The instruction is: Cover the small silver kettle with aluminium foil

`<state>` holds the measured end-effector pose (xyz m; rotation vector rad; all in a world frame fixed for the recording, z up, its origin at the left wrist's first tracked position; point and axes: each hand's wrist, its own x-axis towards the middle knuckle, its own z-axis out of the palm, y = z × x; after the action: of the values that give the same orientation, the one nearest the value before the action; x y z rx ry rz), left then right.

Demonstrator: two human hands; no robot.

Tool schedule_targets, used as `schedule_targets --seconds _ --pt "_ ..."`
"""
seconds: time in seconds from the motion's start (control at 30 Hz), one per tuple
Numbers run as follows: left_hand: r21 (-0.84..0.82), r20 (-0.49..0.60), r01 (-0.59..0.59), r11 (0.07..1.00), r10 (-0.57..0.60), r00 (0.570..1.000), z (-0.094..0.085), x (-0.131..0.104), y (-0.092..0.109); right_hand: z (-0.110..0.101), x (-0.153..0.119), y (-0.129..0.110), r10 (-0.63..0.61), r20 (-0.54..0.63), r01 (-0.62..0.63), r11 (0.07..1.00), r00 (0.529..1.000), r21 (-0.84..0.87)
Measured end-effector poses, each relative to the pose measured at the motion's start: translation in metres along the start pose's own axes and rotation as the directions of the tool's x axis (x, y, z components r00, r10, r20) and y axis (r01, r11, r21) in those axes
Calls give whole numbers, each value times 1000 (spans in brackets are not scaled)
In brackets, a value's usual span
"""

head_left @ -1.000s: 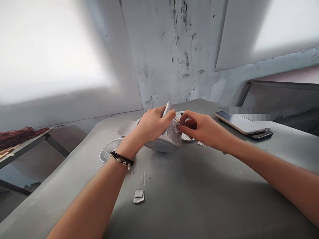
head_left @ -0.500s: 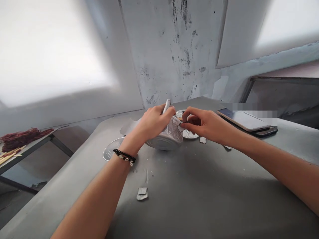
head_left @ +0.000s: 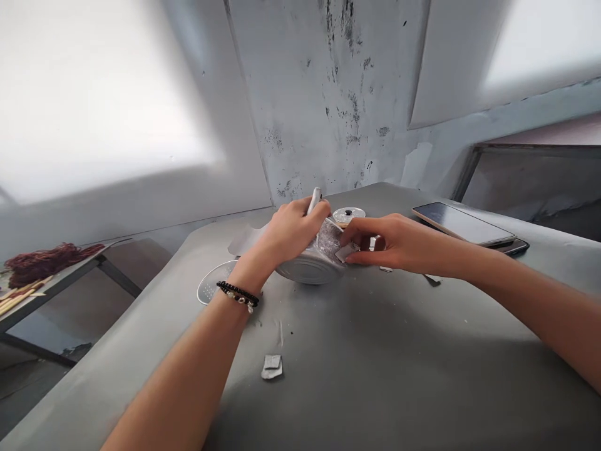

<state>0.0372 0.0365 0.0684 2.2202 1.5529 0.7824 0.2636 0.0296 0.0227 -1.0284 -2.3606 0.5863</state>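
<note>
A silvery metal pot (head_left: pixel 310 268) lies tilted on the grey table, its round base facing me. My left hand (head_left: pixel 295 228) wraps over the top of it, with a pale handle-like piece (head_left: pixel 315 199) rising between thumb and fingers. At the pot's right side, my right hand (head_left: pixel 380 241) pinches a small whitish piece (head_left: pixel 346 252) against the crinkled surface. Behind the right hand sits a round silver lid (head_left: pixel 348 215) with a dark knob. A perforated metal disc (head_left: pixel 211 285) lies left of the pot, partly hidden by my left wrist.
Scraps (head_left: pixel 272 367) lie on the grey table (head_left: pixel 357 376) in front, and a dark scrap (head_left: pixel 432 280) sits farther right. Two phones (head_left: pixel 464 223) are stacked at the back right. Reddish yarn (head_left: pixel 51 263) and sticks rest on a side table at the left.
My right hand has shifted slightly down and its thumb and fingers sit farther apart around the whitish piece. More of the lid behind shows. The left hand keeps its hold.
</note>
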Motion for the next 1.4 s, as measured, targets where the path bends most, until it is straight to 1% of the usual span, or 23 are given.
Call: schedule_targets --seconds 0.13,0.23,0.3,0.37,0.43,0.5,0.57,0.63,0.73,0.8,0.97,1.1,1.17,1.2,1.27,1.33,1.4 --pt "-26 -19 -30 999 30 999 1 1 -2 -2 0 3 -16 26 16 1000 1000 -5" --pt "-27 -6 -30 999 30 1000 2 1 -4 -2 0 6 -44 61 44 999 997 -1" --pt "-32 -2 -31 999 31 1000 2 1 -5 -3 0 6 -71 57 71 997 996 -3" --pt "-33 -9 -40 999 40 999 2 2 -5 -3 0 7 -85 7 85 996 996 1" --pt "-29 -24 -49 998 48 999 2 2 -5 -2 0 7 -71 -93 73 997 993 19" --pt "-24 -25 -43 999 42 999 1 2 -4 -1 1 8 -74 -200 80 997 977 22" --pt "-25 -9 -30 999 30 1000 1 3 -4 1 3 9 -135 -276 128 991 952 -43" --pt "-29 -3 -27 999 26 1000 1 3 -4 2 4 11 -224 -319 182 971 921 -155" --pt "-33 -29 -39 999 38 999 2 3 -5 3 5 12 -305 -379 211 940 874 -270" --pt "-31 -30 -36 999 35 999 2 3 -5 3 5 12 -331 -389 224 929 860 -295" --pt "-56 -10 -18 998 17 1000 1 3 -5 7 4 8 -375 -319 276 908 870 -315" --pt "-57 -28 -28 998 26 999 1 4 -6 10 1 2 -402 -279 287 882 872 -374" --pt "-57 -15 -26 998 25 1000 2 4 -6 10 0 1 -407 -269 290 876 873 -386" --pt "-58 -8 -23 998 23 1000 2 4 -6 9 0 1 -411 -274 295 877 869 -379" --pt "-56 -6 -22 998 22 1000 1 4 -6 8 0 2 -406 -322 295 892 855 -341" --pt "-48 -21 -28 998 27 999 1 4 -6 5 0 4 -372 -384 273 918 845 -288" --pt "-36 -30 -40 999 39 999 1 3 -5 3 0 6 -331 -417 243 937 847 -251"
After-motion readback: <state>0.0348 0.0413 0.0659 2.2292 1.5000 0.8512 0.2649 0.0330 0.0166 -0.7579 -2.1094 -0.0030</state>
